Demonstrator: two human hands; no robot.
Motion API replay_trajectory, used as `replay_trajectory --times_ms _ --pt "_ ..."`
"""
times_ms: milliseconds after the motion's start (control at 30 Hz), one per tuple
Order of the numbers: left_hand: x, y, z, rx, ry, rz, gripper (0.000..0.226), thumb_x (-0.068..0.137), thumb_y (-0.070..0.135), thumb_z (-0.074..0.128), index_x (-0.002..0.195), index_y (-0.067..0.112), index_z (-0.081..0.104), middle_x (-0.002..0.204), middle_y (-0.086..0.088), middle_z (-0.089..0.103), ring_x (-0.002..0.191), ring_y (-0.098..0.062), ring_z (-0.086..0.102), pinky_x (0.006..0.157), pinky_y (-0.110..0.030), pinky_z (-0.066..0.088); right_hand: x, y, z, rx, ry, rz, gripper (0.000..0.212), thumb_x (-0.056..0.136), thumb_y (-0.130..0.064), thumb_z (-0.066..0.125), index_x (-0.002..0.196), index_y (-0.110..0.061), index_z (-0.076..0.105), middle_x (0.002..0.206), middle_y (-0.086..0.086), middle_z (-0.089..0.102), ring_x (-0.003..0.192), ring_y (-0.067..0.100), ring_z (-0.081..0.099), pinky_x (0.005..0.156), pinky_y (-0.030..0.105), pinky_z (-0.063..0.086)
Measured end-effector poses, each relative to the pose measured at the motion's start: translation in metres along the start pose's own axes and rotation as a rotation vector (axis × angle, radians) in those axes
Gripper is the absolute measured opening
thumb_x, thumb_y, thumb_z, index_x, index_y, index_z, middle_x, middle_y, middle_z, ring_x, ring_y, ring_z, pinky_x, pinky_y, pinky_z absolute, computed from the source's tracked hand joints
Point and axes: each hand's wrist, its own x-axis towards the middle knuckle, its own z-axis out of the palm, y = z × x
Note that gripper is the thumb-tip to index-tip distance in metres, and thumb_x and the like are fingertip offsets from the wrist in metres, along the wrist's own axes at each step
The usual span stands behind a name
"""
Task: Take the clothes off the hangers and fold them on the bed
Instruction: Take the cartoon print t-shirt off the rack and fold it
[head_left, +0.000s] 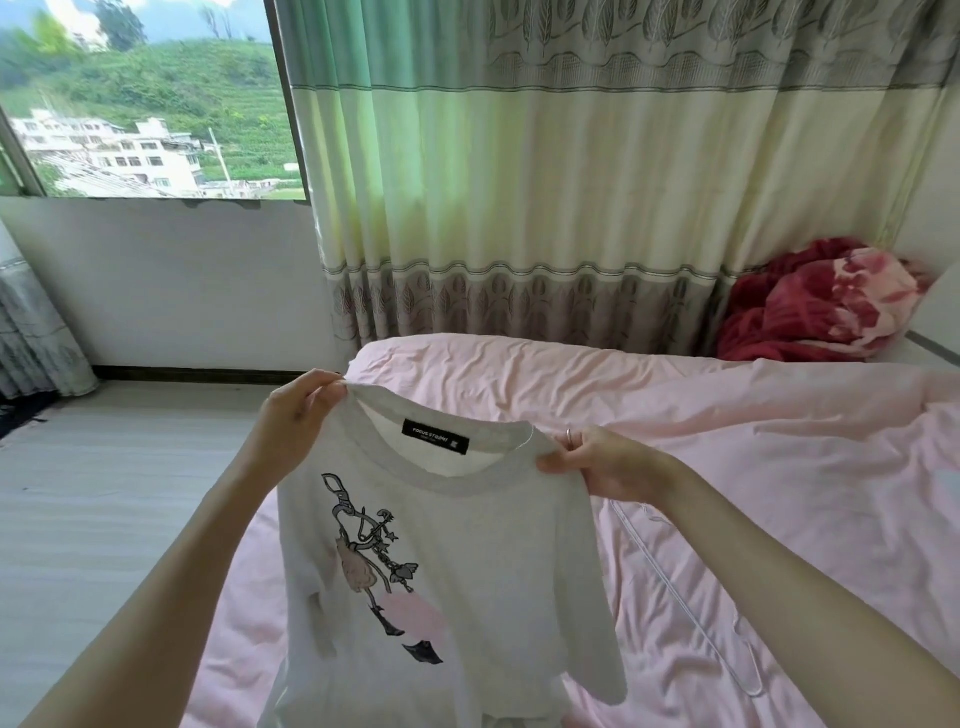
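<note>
Both hands hold a grey shirt (457, 551) up over the bed (753, 467): the left hand (298, 410) pinches one shoulder, the right hand (605, 462) pinches the other. A white hanger (691, 613) lies on the pink sheet under the right forearm. Farther off, a red blanket (821, 301) sits bunched by the curtain (571, 182).
</note>
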Motion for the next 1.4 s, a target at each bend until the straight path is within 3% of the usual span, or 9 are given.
replay_trajectory --times_ms 167,367,633,767,900,1000,1133,1200,1400 --pt "-0.002 -0.007 0.004 0.334 -0.267 -0.051 0.023 0.088 0.013 0.063 0.110 0.008 0.056 0.099 -0.009 0.057 0.086 -0.026 0.052 0.066 -0.030 0.033 0.009 -0.022 0.003 -0.694 0.689 -0.189 0.026 0.082 -0.018 0.071 0.069 -0.012 0.049 0.069 -0.001 0.050 0.068 0.014 0.046 0.058 0.026 0.033" --pt "-0.018 -0.027 0.008 0.478 -0.123 -0.121 0.013 0.089 -0.001 0.056 0.096 -0.008 0.064 0.092 -0.018 0.051 0.085 -0.040 0.055 0.070 -0.033 0.035 0.003 -0.016 0.022 -1.114 0.790 -0.267 0.040 0.094 -0.024 0.054 0.059 -0.008 0.041 0.091 0.019 0.056 0.089 0.035 0.054 0.065 0.030 0.026" --pt "-0.058 -0.024 0.020 0.114 -0.063 -0.410 0.027 0.098 0.027 0.045 0.087 0.006 0.058 0.083 -0.020 0.058 0.079 -0.027 0.052 0.067 -0.035 0.036 -0.017 0.022 0.041 -0.782 0.910 -0.062 0.044 0.099 -0.043 0.033 0.083 -0.006 0.050 0.098 0.020 0.063 0.096 0.038 0.056 0.072 0.037 0.039" --pt "-0.082 -0.021 0.005 0.220 -0.190 -0.316 0.033 0.095 0.032 0.051 0.088 0.000 0.054 0.080 -0.016 0.058 0.074 -0.025 0.051 0.060 -0.034 0.031 -0.042 0.034 0.047 -0.685 0.791 -0.026 0.042 0.091 -0.050 0.050 0.069 -0.015 0.044 0.073 0.000 0.053 0.080 0.026 0.055 0.063 0.032 0.034" --pt "-0.105 -0.013 -0.016 0.340 -0.419 -0.342 0.027 0.079 0.029 0.074 0.090 0.015 0.054 0.082 -0.003 0.056 0.079 -0.024 0.052 0.059 -0.027 0.037 -0.075 0.040 0.054 -0.871 0.537 0.157 0.051 0.071 -0.051 0.075 0.095 -0.012 0.052 0.094 -0.001 0.055 0.090 0.018 0.054 0.066 0.025 0.040" --pt "-0.123 -0.006 -0.020 0.352 -0.450 -0.367 0.014 0.080 0.014 0.072 0.076 0.012 0.058 0.076 -0.004 0.054 0.080 -0.026 0.051 0.056 -0.024 0.033 -0.096 0.043 0.061 -0.958 0.490 0.195 0.028 0.079 -0.032 0.073 0.073 -0.019 0.049 0.081 -0.004 0.049 0.089 0.021 0.053 0.055 0.019 0.034" --pt "-0.153 0.010 -0.024 0.368 -0.142 -0.314 0.012 0.084 0.001 0.064 0.093 -0.005 0.069 0.087 -0.018 0.053 0.088 -0.037 0.054 0.069 -0.028 0.030 -0.125 0.047 0.073 -0.913 0.724 0.067 0.031 0.089 -0.012 0.061 0.063 -0.020 0.047 0.097 0.011 0.059 0.100 0.032 0.054 0.058 0.022 0.025" --pt "-0.174 0.027 -0.026 0.360 0.001 -0.325 0.016 0.088 0.000 0.058 0.101 -0.005 0.066 0.094 -0.026 0.059 0.092 -0.042 0.055 0.073 -0.032 0.034 -0.140 0.053 0.080 -0.798 0.812 -0.005 0.043 0.090 -0.012 0.060 0.055 -0.019 0.035 0.073 0.005 0.054 0.081 0.029 0.049 0.054 0.025 0.028" --pt "-0.203 0.095 -0.039 0.183 0.328 -0.364 0.026 0.096 0.007 0.037 0.112 0.010 0.057 0.101 -0.025 0.062 0.095 -0.040 0.054 0.073 -0.038 0.038 -0.172 0.049 0.105 -0.091 0.943 -0.160 0.021 0.091 -0.017 0.052 0.072 -0.011 0.049 0.075 0.004 0.051 0.066 0.016 0.045 0.056 0.024 0.037"
